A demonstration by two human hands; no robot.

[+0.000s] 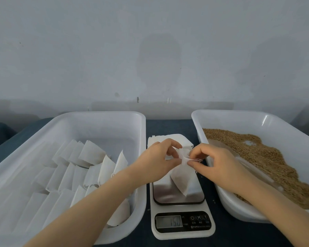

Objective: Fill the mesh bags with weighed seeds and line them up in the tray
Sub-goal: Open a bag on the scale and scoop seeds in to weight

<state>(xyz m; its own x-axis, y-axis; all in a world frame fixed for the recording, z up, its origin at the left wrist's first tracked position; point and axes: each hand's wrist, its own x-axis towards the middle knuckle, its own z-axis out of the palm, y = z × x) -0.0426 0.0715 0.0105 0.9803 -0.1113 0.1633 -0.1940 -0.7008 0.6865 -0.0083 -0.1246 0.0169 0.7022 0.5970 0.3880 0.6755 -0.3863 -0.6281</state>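
Table [169,125]: two trays [100,114] [239,113]; both hands [157,163] [216,164] pinch one bag [181,180].

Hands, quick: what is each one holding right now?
Left hand: pinching the top of the mesh bag.
Right hand: pinching the same bag's top as well.

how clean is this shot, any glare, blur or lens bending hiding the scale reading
Head view, light: soft, faint shadows on the wall. Head view, lens: wide angle bows the bag tray at its rim. Head view, glare: a streak on the seed tray, far side; the scale display is dim but reads 150. Head view, focus: the mesh bag looks sharp.
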